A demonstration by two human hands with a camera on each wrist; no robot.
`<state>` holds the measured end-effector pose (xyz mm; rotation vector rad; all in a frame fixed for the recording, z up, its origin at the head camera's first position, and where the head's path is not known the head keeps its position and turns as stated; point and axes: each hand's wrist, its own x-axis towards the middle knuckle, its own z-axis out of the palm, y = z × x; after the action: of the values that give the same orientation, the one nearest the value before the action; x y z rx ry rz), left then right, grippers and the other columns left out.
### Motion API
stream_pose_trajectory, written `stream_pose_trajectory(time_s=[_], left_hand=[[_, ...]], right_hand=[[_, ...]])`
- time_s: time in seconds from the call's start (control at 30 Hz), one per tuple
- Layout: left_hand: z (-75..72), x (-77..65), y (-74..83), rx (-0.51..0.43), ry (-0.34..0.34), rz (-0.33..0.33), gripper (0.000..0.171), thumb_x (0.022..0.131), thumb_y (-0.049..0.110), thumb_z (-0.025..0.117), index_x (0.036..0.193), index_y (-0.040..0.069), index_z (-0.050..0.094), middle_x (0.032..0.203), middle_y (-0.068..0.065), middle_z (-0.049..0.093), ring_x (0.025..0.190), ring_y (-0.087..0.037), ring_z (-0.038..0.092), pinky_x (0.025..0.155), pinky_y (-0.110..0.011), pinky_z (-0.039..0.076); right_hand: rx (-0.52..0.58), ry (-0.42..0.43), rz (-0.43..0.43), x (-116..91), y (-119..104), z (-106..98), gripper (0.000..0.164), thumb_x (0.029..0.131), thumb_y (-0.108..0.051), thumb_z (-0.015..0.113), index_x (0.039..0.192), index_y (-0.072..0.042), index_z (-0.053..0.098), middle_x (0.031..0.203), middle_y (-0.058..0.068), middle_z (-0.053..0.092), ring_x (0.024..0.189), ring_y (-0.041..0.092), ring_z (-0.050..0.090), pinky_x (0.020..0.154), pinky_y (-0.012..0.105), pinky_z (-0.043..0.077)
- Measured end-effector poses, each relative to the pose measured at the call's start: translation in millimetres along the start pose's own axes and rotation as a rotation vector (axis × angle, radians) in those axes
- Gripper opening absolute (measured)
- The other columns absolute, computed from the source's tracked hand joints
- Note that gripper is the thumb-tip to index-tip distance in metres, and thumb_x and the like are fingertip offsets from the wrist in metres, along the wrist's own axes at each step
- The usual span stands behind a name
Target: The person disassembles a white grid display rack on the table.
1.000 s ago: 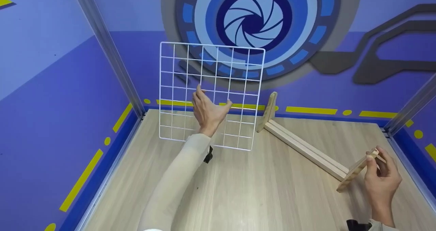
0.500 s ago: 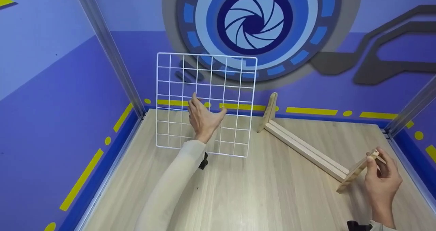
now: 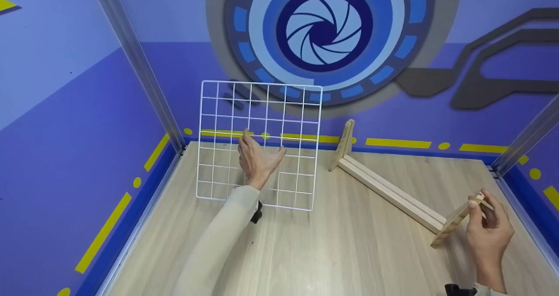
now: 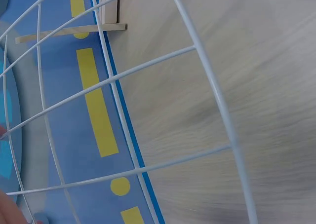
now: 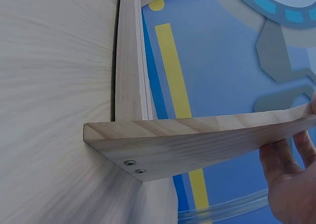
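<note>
My left hand grips a white wire grid panel near its middle, thumb and fingers spread across the wires. The panel stands roughly upright; whether its lower edge touches the tabletop I cannot tell. In the left wrist view, its thick edge wire crosses in front of the wood surface, with only fingertips showing at the left. To the right lies a wooden stand, a grooved bar between two end boards. My right hand pinches the top of the near end board, which has two screws low on its face.
A light wood-grain tabletop carries the stand. Blue printed walls rise behind it and at both sides, with yellow marks along their lower edge. A metal corner post stands at the back left.
My left hand has lowered the wire grid panel and shifted it slightly left. My right hand and the wooden stand stay where they were.
</note>
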<state>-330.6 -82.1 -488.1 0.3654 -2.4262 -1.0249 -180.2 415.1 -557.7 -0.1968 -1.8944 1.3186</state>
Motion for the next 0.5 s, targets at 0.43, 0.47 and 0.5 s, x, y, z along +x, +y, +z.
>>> stream_pose_trajectory(time_s=[0.43, 0.47, 0.5], left_hand=[[8.1, -6.3, -25.5, 0.015, -0.074, -0.049, 0.126, 0.073, 0.057, 0.092, 0.166, 0.004, 0.025, 0.153, -0.022, 0.047, 0.14, -0.038, 0.051, 0.106, -0.056, 0.055], [8.5, -6.5, -27.5, 0.014, -0.074, -0.054, 0.126, 0.073, 0.057, 0.092, 0.166, 0.004, 0.025, 0.152, -0.021, 0.048, 0.139, -0.038, 0.052, 0.105, -0.056, 0.055], [8.9, -6.7, -29.3, 0.015, -0.073, -0.058, 0.126, 0.072, 0.057, 0.092, 0.166, 0.004, 0.026, 0.151, -0.021, 0.049, 0.138, -0.038, 0.052, 0.105, -0.056, 0.056]], right_hand=[[-0.021, 0.005, -0.01, 0.3, -1.6, -0.8, 0.044, 0.104, 0.001, 0.063, 0.148, -0.004, 0.062, 0.125, -0.02, 0.065, 0.113, -0.005, 0.067, 0.09, 0.005, 0.05], [-0.02, 0.004, -0.008, 0.4, -1.8, -0.6, 0.044, 0.104, 0.001, 0.063, 0.148, -0.005, 0.062, 0.125, -0.019, 0.065, 0.113, -0.005, 0.067, 0.09, 0.005, 0.05], [-0.022, 0.004, -0.007, 0.4, -1.9, -0.5, 0.044, 0.104, 0.001, 0.063, 0.148, -0.005, 0.062, 0.125, -0.019, 0.065, 0.113, -0.005, 0.067, 0.09, 0.005, 0.05]])
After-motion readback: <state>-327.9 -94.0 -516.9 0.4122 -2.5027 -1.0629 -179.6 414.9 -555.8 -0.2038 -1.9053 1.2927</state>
